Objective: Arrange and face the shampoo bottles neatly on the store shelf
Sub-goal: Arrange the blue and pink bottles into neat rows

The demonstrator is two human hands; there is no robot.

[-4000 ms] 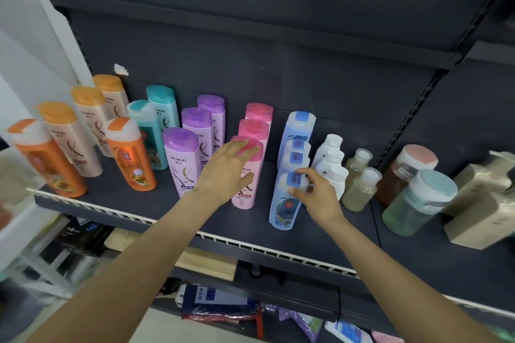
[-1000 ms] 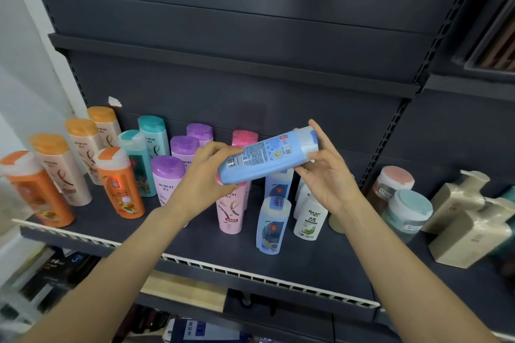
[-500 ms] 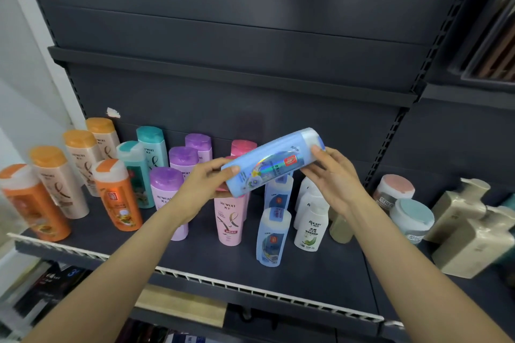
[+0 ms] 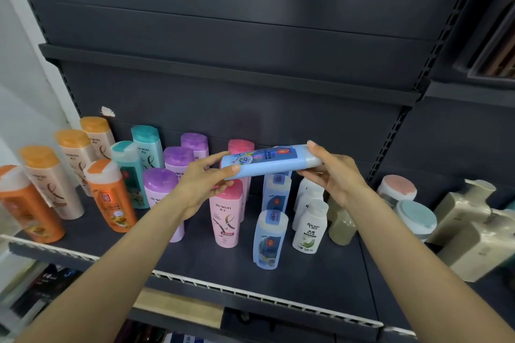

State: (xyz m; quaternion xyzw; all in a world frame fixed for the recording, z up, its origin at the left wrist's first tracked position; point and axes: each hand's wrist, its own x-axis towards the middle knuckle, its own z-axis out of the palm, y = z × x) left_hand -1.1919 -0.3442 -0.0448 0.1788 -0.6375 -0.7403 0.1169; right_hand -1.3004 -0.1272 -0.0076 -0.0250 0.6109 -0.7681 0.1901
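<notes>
A light blue plastic shampoo bottle with a flowered label [image 4: 267, 160] is held sideways in the air above the dark grey metal store shelf [image 4: 320, 273], nearly level, its pale cap end toward 3 o'clock. The left hand [image 4: 204, 182] grips its base end, thumb on the near side and fingers behind; the right hand [image 4: 338, 175] grips the cap end, index finger over the top. The hands are apart, one at each end of the bottle.

Directly below it, at 6 o'clock, stands a file of upright light blue bottles with blue labels [image 4: 269, 239] running toward the back panel. Just beside that file at 3 o'clock is a row of small white bottles with green leaf labels [image 4: 310, 227], then an olive translucent bottle [image 4: 341, 224] partly hidden by the right forearm. At 9 o'clock of the blue file stand pink-capped pink bottles [image 4: 226, 217], then lilac bottles with purple caps [image 4: 161, 184], teal-capped bottles [image 4: 131, 172], a short orange bottle with a white-and-orange cap [image 4: 111, 198], cream bottles with orange caps [image 4: 53, 184] and another orange bottle [image 4: 26, 206] at the shelf's far left.

Toward 3 o'clock, well apart from the held bottle, sit two round jars, one with a pink lid [image 4: 397, 188] and one with a teal lid [image 4: 416, 217], and beige square pump bottles [image 4: 471, 231].
</notes>
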